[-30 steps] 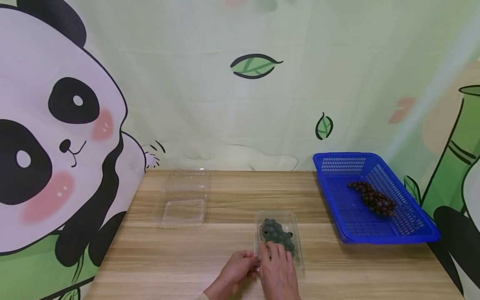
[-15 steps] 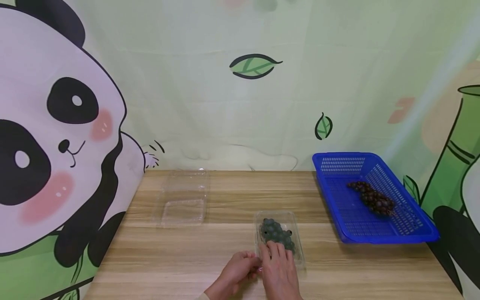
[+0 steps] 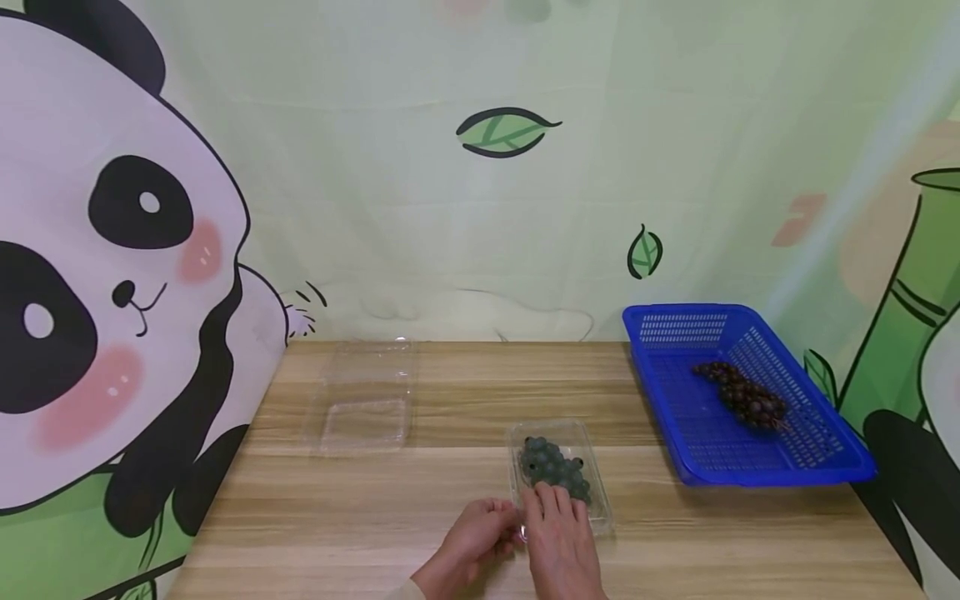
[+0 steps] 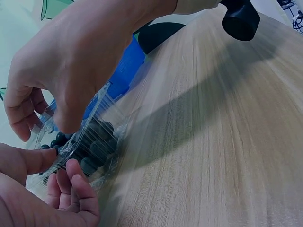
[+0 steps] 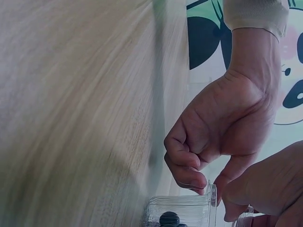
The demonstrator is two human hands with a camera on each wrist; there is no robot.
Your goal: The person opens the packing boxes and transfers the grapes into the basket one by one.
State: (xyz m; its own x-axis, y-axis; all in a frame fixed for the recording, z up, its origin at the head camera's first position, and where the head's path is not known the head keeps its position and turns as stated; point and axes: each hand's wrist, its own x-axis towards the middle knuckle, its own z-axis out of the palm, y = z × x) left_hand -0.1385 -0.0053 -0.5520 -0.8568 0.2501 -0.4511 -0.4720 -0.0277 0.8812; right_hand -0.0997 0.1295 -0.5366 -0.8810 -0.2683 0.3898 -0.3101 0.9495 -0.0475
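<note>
A clear plastic clamshell box point(image 3: 600, 500) stands on the table near the front, with a bunch of dark green grapes point(image 3: 551, 462) inside. At its near left corner my left hand point(image 3: 480, 533) pinches the rim between thumb and fingers, as the left wrist view shows. My right hand point(image 3: 558, 533) reaches over the near end of the box, its fingers bent and its thumb beside the left fingertips. In the right wrist view it pinches a clear plastic edge point(image 5: 244, 217), apparently the lid's. Whether the lid is fully down is hard to tell.
A blue plastic basket point(image 3: 667, 433) at the right holds a bunch of dark red grapes point(image 3: 742, 396). Another clear plastic box point(image 3: 367, 400) lies toward the back left of the wooden table point(image 3: 315, 517). A panda-printed cloth point(image 3: 390, 167) hangs behind.
Both hands stay at the near end of the box, with only a very slight shift. The view has turned slightly; the grapes and basket stay in place.
</note>
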